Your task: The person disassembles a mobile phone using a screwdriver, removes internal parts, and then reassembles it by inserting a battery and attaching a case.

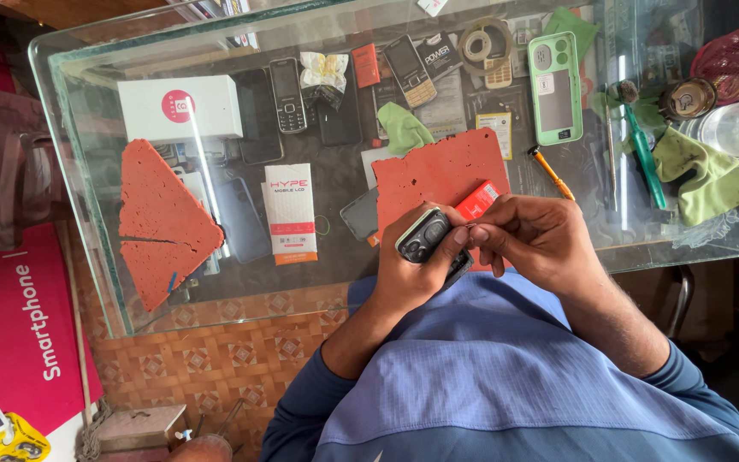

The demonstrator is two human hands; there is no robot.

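My left hand [410, 272] grips a small dark phone [422, 236] with a pale green case edge, its camera side up, at the near edge of the glass counter [96, 214]. My right hand [540, 239] is pinched at the phone's right end, fingertips touching it. Both hands hover over a red foam mat [438, 175]. A small red box [478, 201] lies just above my right fingers.
A second, triangular red foam piece [160, 218] lies at left. Under and on the glass are several phones, a white box [180, 108], a green phone case [555, 85], green cloths [703, 171], an orange screwdriver [551, 171], a tape roll [484, 41] and a clear cup [737, 127].
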